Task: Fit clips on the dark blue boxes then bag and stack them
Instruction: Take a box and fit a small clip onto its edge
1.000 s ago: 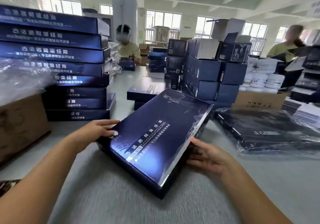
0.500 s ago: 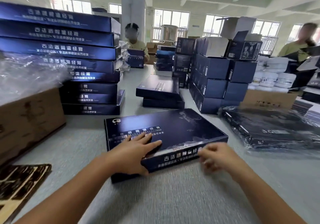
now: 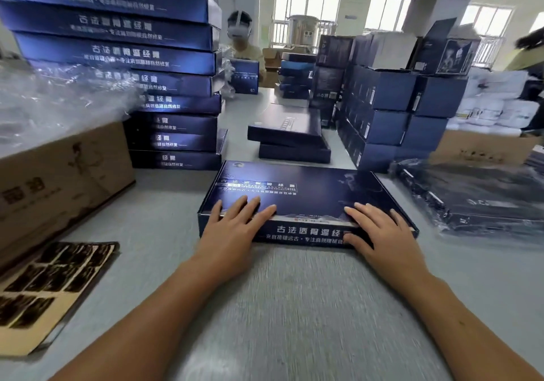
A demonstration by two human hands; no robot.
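Note:
A flat dark blue box (image 3: 306,192) lies on the grey table (image 3: 294,307) right in front of me, its printed front edge facing me. My left hand (image 3: 235,227) rests flat on the box's near left part, fingers straight and spread on the lid. My right hand (image 3: 379,230) lies flat on the near right corner, fingers straight, the thumb over the front edge. A sheet of dark clips (image 3: 50,289) lies on the table at the near left. A tall stack of the same blue boxes (image 3: 147,80) stands at the back left.
A brown carton (image 3: 61,180) topped with clear plastic bags (image 3: 59,101) stands at the left. Bagged dark boxes (image 3: 477,201) lie at the right. Two flat boxes (image 3: 291,136) and stacked cube boxes (image 3: 391,110) stand behind. A person (image 3: 244,48) works at the far end.
The box was tilted in both hands a second ago; it has been turned and laid flat on the table. Both hands now lie flat on its near edge.

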